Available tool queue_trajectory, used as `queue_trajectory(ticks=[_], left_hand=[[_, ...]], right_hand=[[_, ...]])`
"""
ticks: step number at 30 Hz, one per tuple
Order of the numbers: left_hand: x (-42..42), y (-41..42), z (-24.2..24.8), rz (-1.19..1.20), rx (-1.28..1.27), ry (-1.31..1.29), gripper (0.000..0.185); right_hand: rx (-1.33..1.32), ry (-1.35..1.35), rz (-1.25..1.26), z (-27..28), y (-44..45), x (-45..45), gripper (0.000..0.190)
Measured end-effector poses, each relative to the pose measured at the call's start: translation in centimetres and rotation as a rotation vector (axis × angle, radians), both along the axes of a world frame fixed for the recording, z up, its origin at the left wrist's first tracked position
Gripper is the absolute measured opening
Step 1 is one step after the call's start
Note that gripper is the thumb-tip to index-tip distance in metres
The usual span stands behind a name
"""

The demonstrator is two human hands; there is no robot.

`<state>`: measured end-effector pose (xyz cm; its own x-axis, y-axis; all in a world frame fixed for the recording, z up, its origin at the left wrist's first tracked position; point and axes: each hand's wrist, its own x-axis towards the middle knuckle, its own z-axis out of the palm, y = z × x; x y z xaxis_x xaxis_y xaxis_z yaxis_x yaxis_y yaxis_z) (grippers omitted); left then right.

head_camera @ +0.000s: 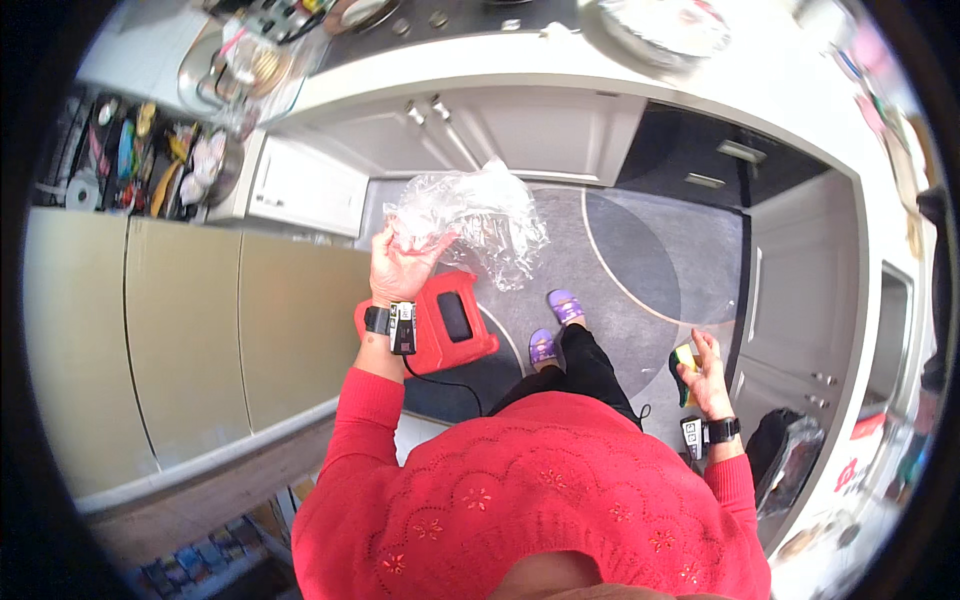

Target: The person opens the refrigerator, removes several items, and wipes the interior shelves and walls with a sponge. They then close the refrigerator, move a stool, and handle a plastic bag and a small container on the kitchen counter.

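My left hand (405, 262) grips a crumpled clear plastic bag (491, 217), which hangs out over the floor mat in front of me. Below that forearm stands a red plastic stool (435, 330) with a dark opening in its top. Off to my right side, my right hand (703, 375) holds a yellow and green scouring sponge (684, 367) between thumb and fingers. A strap with a small black device is around each wrist.
A white counter (465, 86) with grey cabinet doors (547, 135) curves ahead and right. A wrapped round dish (667, 30) sits on it near the cooktop (450, 26). At left are tall beige panels (180, 322). A black trash bag (780, 450) stands beside my right forearm.
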<state>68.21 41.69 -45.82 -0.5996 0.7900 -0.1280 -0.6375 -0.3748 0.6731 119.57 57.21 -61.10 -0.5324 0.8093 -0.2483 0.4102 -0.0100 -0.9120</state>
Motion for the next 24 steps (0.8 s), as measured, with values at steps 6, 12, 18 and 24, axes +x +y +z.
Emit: queue_trajectory(ticks=[6,12,18,24], left_hand=[[2.0,9.3,3.7,-0.476,0.248,0.043,0.010],[8.9,13.5,10.1,-0.757,0.243,-0.041,0.008],[15.2,15.2,18.8,-1.067,0.296,-0.024,0.007],[18.8,5.4,27.5,-1.445,0.372,0.044,0.009]], right_hand=[[-0.050,0.007,-0.268,5.2,-7.8,4.8,0.074],[0.055,0.024,-0.514,9.9,-16.7,7.3,0.073],[0.246,-0.035,-0.643,16.4,-23.3,6.0,0.071],[0.239,0.054,-0.757,23.5,-38.7,-3.3,0.072]])
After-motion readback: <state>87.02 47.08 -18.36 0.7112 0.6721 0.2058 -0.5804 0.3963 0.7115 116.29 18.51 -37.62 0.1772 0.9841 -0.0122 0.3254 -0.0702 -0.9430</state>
